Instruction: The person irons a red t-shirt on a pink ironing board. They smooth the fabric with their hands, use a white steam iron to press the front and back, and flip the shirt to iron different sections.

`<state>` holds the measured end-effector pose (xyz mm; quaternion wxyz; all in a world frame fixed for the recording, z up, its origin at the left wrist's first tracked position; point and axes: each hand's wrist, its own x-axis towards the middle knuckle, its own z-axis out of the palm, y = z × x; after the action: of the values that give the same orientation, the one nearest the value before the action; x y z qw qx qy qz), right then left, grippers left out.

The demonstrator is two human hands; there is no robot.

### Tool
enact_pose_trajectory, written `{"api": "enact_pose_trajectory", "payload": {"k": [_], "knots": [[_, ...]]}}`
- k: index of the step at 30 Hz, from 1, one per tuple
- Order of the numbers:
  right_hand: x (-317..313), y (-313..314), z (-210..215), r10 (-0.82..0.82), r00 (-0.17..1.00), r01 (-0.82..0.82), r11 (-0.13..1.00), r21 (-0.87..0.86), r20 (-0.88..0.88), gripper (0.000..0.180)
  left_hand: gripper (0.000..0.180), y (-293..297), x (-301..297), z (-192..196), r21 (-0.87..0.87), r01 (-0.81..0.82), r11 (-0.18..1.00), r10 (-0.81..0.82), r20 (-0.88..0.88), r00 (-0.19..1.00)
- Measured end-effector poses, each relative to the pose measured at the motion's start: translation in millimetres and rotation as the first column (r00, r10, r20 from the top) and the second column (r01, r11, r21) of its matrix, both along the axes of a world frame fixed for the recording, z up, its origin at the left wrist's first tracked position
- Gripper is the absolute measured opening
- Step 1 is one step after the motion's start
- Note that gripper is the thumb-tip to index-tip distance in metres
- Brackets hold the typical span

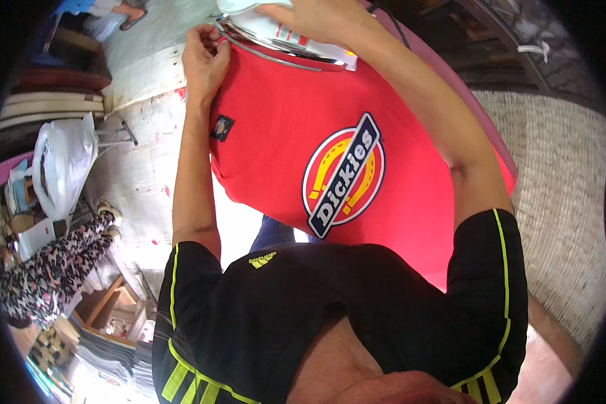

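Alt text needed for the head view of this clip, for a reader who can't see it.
Seen from above, a person presses a white clothes iron with the right hand onto a red T-shirt bearing a round printed logo, while the left hand pinches the shirt's edge. Another person's patterned trouser legs show at far left.

Single view, head-mounted fisheye, left unit of the pair. Looks steeply down over the person's own chest; black shirt [330, 316] fills the lower middle, very close. Landmark: red t-shirt [296, 135] on the worktop [148, 87], just ahead of the chest, close range. Both forearms run up from the black shirt to the red t-shirt's far edge at frame top. Straight edges bend near the rim; corners are black. No second view to overlap.
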<state>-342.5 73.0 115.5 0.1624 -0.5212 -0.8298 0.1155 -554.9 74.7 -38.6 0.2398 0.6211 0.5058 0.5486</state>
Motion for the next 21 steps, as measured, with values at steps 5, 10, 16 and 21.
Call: {"api": "enact_pose_trajectory", "payload": {"k": [5,10,16,21], "knots": [[34.7,0.3,-1.0,0.014,0.999,-0.014,1.000,0.021,0.031,0.045,0.031,7.4,-7.3,-0.3,0.083,0.035,0.996,-0.030,-0.053,0.998],[124.8,-70.3,46.4,-0.246,0.965,0.260,0.948,-0.184,0.096,0.043,0.038,-9.1,20.5,34.8,0.355,0.032,0.934,0.170,-0.523,0.835],[278.4,-208.0,94.5,-0.557,0.826,0.545,0.829,0.127,0.091,0.039,0.051,-118.3,168.2,57.5,0.272,0.439,0.856,-0.260,-0.506,0.823],[302.0,-377.0,177.5,-0.846,0.519,0.845,0.529,-0.072,-0.123,0.040,0.076,-227.5,290.3,41.5,0.092,0.605,0.791,-0.423,-0.632,0.650]]}}
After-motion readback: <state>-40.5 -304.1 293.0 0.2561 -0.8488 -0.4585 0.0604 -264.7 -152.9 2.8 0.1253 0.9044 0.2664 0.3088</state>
